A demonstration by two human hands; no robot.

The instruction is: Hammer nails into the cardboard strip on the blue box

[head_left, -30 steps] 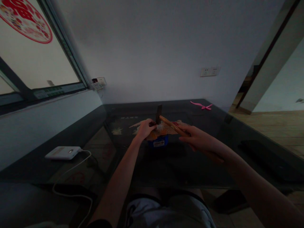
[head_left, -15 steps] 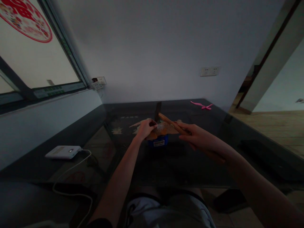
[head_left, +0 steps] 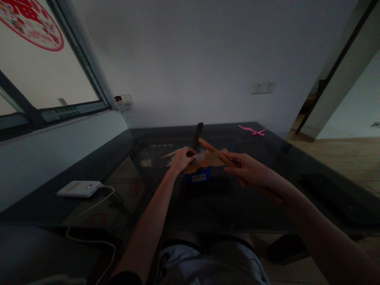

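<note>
My right hand (head_left: pixel 249 171) grips the wooden handle of a hammer (head_left: pixel 208 145), whose dark head is raised above the middle of the table. My left hand (head_left: pixel 181 159) is pinched on a small dark thing I cannot make out, resting on an orange-brown crumpled wrapper (head_left: pixel 208 159). Under the wrapper stands a blue container (head_left: pixel 198 176) with a white label. The hammer head hangs just right of my left fingers.
A dark glass table (head_left: pixel 225 206) spans the view. A white device (head_left: pixel 78 189) with a white cable (head_left: pixel 97 221) lies at the left. A pink ribbon (head_left: pixel 252 130) lies at the far right corner. A window is at left, a doorway at right.
The hammer head has risen from just above the wrapper to higher over it. My left hand has stayed pinched in place on the wrapper.
</note>
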